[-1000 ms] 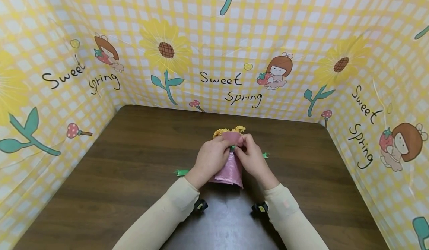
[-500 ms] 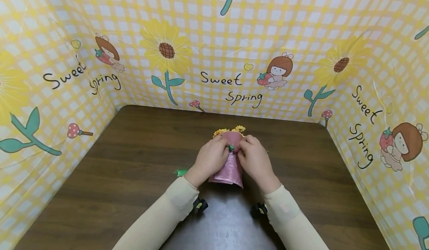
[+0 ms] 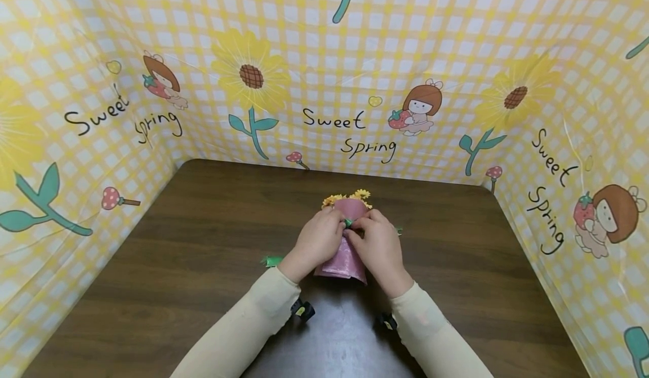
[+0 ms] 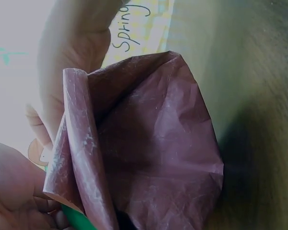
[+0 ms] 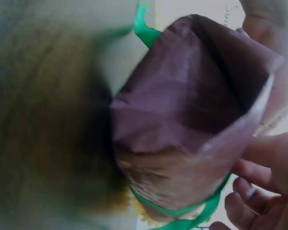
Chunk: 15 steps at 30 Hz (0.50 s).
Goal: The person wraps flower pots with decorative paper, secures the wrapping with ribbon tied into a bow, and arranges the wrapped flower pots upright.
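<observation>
A small bouquet with yellow flowers [image 3: 333, 200] lies wrapped in pink paper [image 3: 345, 262], its flared lower end towards me. Round its waist runs a green ribbon [image 3: 348, 223], gathered at the front. My left hand [image 3: 316, 240] pinches the ribbon at the left of this gather. From the other side, thumb and fingers of my right hand [image 3: 380, 251] pinch it too, fingertips close to the left ones. Both wrist views look into the open paper end; the green ribbon [image 5: 211, 208] crosses the wrap in the right one. The fingertips are partly hidden behind the paper there.
One ribbon tail [image 3: 272, 261] sticks out left of the left wrist, and another tail [image 3: 399, 231] shows beyond the right hand. The brown wooden table [image 3: 213, 226] is enclosed by a yellow checked cloth [image 3: 324, 74] on three sides. Black wrist cameras [image 3: 304, 310] hang under the cuffs.
The right hand first drew back to the bouquet's right side, then came in left to the ribbon's gather. The left hand and the bouquet have hardly moved.
</observation>
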Available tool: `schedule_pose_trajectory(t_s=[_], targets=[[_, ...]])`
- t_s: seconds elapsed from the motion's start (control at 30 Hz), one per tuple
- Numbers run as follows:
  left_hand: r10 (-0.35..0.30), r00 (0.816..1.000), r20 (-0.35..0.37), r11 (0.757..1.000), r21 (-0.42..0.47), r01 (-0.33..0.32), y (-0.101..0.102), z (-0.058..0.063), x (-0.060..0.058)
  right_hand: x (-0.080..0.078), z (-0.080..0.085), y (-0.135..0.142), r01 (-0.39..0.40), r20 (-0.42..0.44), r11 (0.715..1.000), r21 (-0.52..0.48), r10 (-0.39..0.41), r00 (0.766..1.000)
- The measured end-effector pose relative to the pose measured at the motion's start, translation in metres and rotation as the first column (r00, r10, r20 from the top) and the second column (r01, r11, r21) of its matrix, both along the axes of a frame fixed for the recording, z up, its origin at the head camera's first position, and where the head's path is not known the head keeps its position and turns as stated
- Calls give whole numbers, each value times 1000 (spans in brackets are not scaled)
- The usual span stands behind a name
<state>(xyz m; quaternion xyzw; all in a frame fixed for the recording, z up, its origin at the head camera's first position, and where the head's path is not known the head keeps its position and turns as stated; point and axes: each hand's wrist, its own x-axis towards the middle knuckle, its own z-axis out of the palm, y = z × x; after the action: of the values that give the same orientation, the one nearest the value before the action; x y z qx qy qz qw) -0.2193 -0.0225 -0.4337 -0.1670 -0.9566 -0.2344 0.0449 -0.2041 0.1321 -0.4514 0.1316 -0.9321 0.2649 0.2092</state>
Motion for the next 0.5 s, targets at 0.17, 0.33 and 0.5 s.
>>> schedule_pose_trajectory(t_s=[0.17,0.33,0.5], targets=[[-11,1000,12,999,30,11,0,0,-1,-1,-2,-1,16,-25,1000,-23,-17,1000],[-28,999,25,997,67,26,-1,0,-3,-4,-2,4,-15,-22,1000,-6,15,1000],[-52,998,27,995,80,50,-3,1,-4,-7,4,11,-51,61,998,-40,54,997]])
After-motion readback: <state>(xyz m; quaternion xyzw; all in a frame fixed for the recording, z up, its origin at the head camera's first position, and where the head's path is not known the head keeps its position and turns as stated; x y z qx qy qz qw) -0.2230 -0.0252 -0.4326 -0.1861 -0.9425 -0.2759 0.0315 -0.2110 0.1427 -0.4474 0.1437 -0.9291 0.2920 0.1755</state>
